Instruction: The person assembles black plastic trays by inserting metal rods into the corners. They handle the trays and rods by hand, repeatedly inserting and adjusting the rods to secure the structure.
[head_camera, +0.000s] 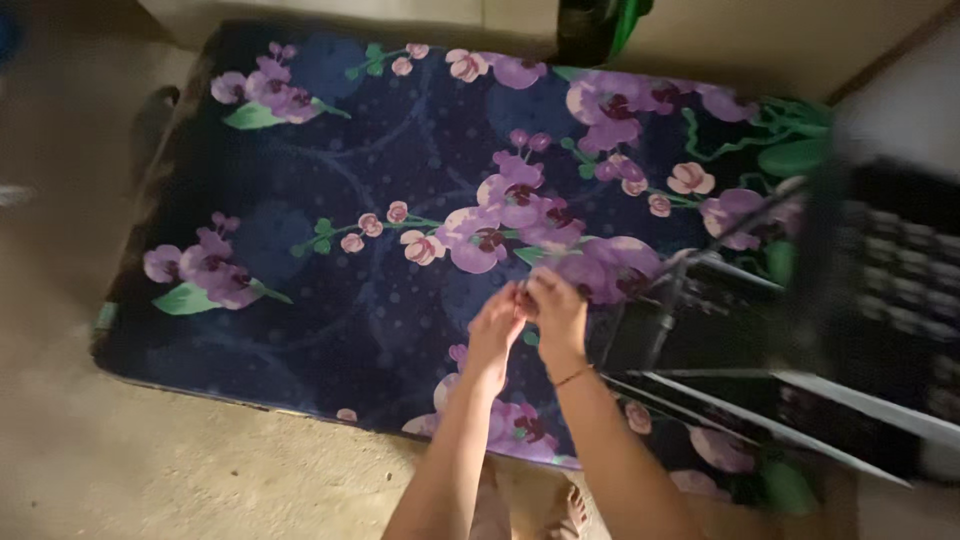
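My left hand (497, 328) and my right hand (556, 312) meet in front of me, fingertips pinched together over a dark blue mattress (330, 300) printed with purple flowers. Something very small may be held between the fingers, but the blur hides it. A thin bracelet circles my right wrist. To the right of my right hand a dark rod (672, 295) leans up from a black machine (860, 310).
The mattress lies on a bare tan floor (150, 460). The black machine with pale edges fills the right side. A black and green object (592, 28) stands at the mattress's far edge. My bare feet (545, 505) show at the bottom.
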